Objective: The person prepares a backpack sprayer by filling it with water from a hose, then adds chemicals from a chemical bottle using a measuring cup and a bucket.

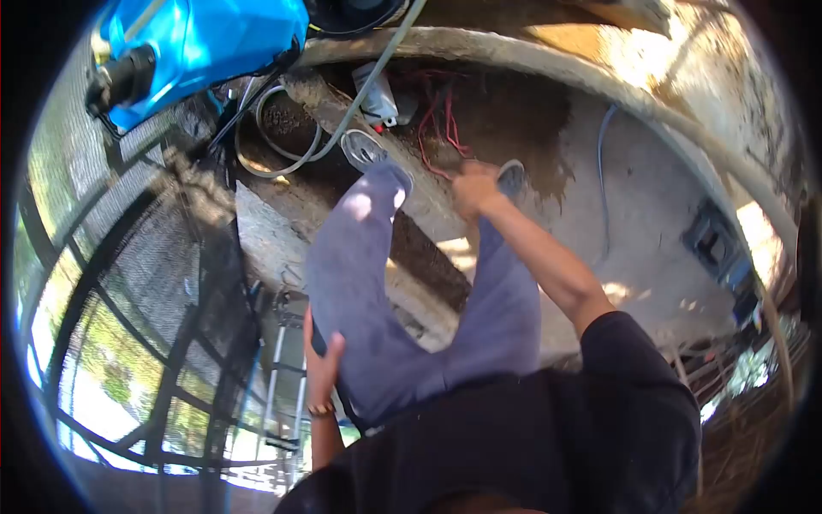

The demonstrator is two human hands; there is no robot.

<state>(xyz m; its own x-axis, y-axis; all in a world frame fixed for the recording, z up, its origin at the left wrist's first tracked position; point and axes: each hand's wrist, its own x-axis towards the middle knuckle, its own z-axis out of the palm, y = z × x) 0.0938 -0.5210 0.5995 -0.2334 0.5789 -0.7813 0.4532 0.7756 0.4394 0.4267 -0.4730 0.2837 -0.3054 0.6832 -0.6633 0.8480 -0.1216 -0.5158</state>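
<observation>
My right hand (475,190) reaches down beside my right foot, its fingers closed on a thin red cord (425,152). The cord's loops run from my fingers back over the dark, damp ground. My left hand (324,367), with a beaded bracelet (321,409) at the wrist, lies along the outer side of my left thigh. Its thumb stands apart from the fingers, with a dark strip of the trousers (318,340) between them. Ahead of my left foot lies a white canister-like device (377,96) with a small red part.
A grey hose (364,90) loops at the front left, below a bright blue container (205,51). Dark mesh fencing (154,283) and a metal ladder (278,373) stand at my left. A curved concrete rim (548,67) arcs ahead. To the right lies a dark block-like object (712,240).
</observation>
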